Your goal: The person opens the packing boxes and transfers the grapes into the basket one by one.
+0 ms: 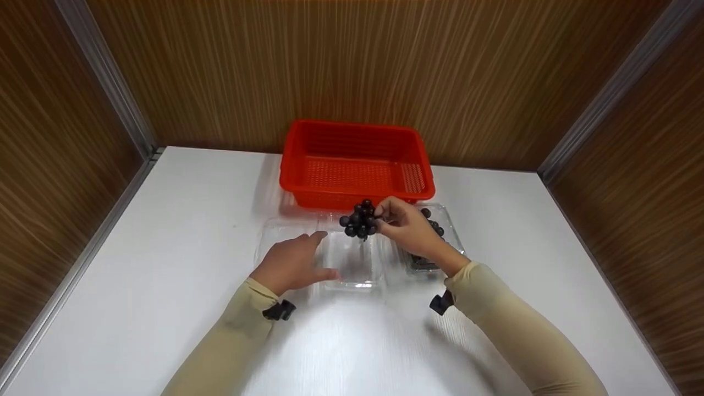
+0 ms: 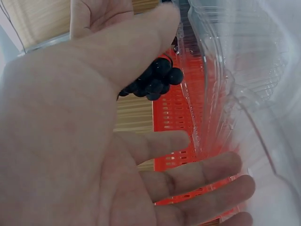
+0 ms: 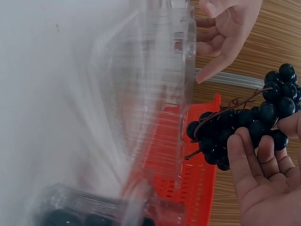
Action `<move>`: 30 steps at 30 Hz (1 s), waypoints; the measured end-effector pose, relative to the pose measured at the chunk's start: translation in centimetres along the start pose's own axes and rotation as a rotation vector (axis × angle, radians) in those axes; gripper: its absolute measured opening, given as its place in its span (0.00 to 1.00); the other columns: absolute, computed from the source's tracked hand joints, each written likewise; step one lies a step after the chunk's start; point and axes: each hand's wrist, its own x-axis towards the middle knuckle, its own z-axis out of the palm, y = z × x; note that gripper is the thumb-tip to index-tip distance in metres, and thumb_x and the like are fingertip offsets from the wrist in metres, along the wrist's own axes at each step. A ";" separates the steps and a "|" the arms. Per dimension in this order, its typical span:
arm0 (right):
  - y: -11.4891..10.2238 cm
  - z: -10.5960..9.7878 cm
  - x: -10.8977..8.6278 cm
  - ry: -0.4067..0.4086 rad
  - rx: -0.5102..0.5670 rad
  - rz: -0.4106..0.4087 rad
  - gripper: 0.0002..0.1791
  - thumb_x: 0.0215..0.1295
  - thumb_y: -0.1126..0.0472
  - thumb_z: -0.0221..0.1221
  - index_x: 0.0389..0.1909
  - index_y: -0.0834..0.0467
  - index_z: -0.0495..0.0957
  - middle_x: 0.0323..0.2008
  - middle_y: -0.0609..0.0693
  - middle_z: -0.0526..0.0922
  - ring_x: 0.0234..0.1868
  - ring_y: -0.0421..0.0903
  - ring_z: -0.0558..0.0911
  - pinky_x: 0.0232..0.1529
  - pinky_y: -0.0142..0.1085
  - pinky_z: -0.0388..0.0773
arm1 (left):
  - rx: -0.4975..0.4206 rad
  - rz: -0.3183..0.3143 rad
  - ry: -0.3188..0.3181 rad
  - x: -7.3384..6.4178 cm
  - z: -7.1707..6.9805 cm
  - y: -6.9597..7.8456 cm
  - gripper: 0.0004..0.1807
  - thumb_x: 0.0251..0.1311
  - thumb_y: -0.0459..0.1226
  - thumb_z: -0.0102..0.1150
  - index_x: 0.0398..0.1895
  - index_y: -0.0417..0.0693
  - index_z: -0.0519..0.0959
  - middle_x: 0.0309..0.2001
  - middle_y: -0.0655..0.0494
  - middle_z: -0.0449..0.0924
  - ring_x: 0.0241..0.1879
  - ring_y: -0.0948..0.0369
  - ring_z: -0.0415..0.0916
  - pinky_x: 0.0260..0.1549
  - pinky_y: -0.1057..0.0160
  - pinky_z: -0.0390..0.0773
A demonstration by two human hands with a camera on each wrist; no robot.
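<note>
A bunch of dark grapes hangs in the air, pinched by the right hand between thumb and fingers. Below it an open clear plastic box lies on the table, its lid folded out to the left. My left hand is at the box's left side with thumb and fingers spread; whether it touches the plastic I cannot tell. In the right wrist view the grapes trail a thin brown stem. A second clear box with dark grapes inside stands to the right, partly hidden by the right hand.
Behind the boxes a red plastic basket with perforated walls stands against the wood-grain back wall. Side walls close off the white table at left and right.
</note>
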 end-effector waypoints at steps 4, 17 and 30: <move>-0.3 -0.3 0.3 0.005 0.001 -0.003 0.06 0.66 0.75 0.59 0.42 0.68 0.75 0.36 0.49 0.81 0.37 0.44 0.81 0.40 0.30 0.79 | -0.012 0.002 0.034 0.2 -0.2 -0.1 0.49 0.60 0.61 0.68 0.78 0.47 0.65 0.65 0.40 0.78 0.59 0.44 0.79 0.56 0.43 0.79; -1.6 -1.8 2.0 0.074 0.009 -0.013 0.05 0.66 0.74 0.59 0.42 0.67 0.76 0.34 0.50 0.78 0.33 0.41 0.77 0.34 0.28 0.75 | -0.059 0.025 0.083 0.5 -0.3 -0.6 0.47 0.62 0.58 0.67 0.80 0.50 0.63 0.70 0.40 0.72 0.64 0.43 0.75 0.60 0.42 0.77; -2.7 -3.4 6.2 0.164 -0.009 0.017 0.06 0.69 0.70 0.59 0.45 0.65 0.75 0.36 0.52 0.77 0.34 0.44 0.76 0.36 0.28 0.77 | -0.053 0.025 0.080 0.1 -0.5 -0.8 0.48 0.63 0.59 0.66 0.81 0.51 0.60 0.72 0.42 0.71 0.65 0.43 0.74 0.62 0.42 0.76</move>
